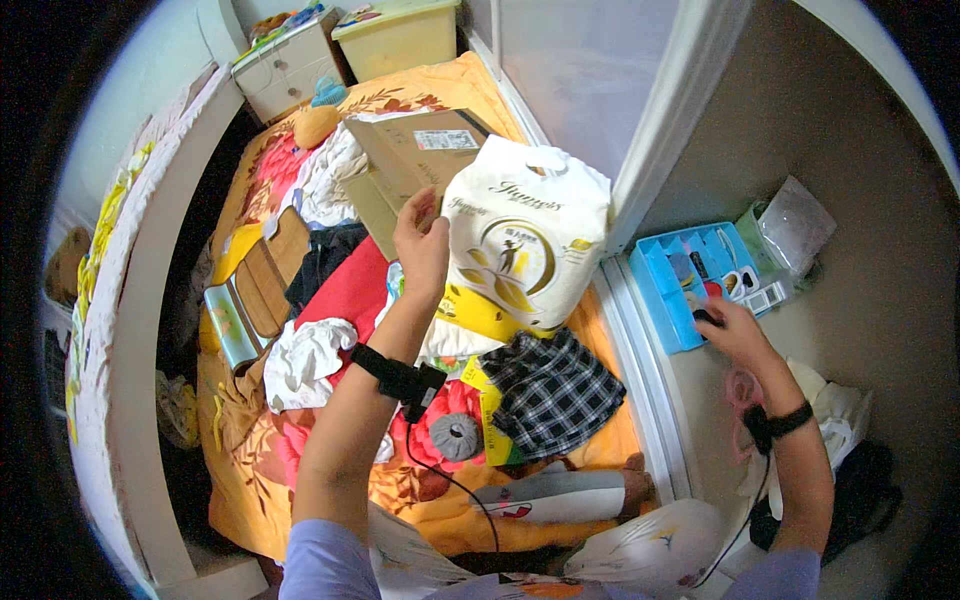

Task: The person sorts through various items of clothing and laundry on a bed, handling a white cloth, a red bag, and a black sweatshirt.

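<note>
My left hand [422,245] is closed at the left edge of a big white plastic pack [572,215] with yellow and gold print and a handle hole at its top. The fingertips are partly hidden, but they appear to pinch that edge. The pack stands tilted over the bed, beside an open cardboard box [400,150]. Over to the right, my right hand [738,332] grips a small black object [708,317], its kind unclear. It is at the near right part of a light-blue compartment tray [668,318] holding several small items, among them white-handled scissors [738,284].
Clothes cover the bed [235,480]: a black-and-white plaid garment [555,390], white cloth [305,365] and a grey ring-shaped scrunchie [455,437]. A white sliding-door frame [640,400] runs between bed and tray. Pink glasses-like frames [742,390] lie near my right wrist.
</note>
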The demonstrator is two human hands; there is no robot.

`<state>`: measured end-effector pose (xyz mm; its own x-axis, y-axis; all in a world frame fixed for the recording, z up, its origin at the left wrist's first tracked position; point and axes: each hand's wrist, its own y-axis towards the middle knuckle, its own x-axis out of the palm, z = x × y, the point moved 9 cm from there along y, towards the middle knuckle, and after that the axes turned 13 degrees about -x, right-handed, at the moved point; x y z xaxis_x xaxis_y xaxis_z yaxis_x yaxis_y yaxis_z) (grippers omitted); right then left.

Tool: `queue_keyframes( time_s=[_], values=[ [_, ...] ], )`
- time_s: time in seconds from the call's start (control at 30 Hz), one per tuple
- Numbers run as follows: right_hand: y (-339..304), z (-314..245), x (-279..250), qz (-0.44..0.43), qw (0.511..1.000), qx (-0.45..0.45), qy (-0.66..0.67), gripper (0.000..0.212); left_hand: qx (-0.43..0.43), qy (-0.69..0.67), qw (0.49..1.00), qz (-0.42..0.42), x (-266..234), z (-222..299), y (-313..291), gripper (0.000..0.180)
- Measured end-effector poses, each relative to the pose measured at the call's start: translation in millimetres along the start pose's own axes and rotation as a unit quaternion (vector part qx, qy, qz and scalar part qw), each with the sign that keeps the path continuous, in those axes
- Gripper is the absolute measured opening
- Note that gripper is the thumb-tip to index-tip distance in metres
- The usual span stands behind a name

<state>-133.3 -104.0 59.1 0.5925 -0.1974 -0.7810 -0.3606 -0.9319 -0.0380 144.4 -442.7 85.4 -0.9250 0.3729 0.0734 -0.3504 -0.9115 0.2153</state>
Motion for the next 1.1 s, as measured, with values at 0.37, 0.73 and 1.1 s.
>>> queue_keyframes(
  time_s=[0.37, 0.73, 1.1],
  values=[
    [278.1, -146.6, 33.9, 0.101, 0.959, -0.171, -0.200, 0.103, -0.217, 0.163, 0.959, -0.088, -35.0, -148.4, -46.5, 0.082],
    [211.7, -206.8, 131.8, -0.161, 0.922, -0.163, -0.313, 0.117, -0.196, 0.040, 0.966, -0.162, -37.4, -191.1, -60.4, 0.104],
    [195.3, -227.0, 113.1, -0.111, 0.944, -0.104, -0.292, 0.083, -0.229, 0.105, 0.963, -0.090, -43.0, -211.0, -62.9, 0.099]
  ],
)
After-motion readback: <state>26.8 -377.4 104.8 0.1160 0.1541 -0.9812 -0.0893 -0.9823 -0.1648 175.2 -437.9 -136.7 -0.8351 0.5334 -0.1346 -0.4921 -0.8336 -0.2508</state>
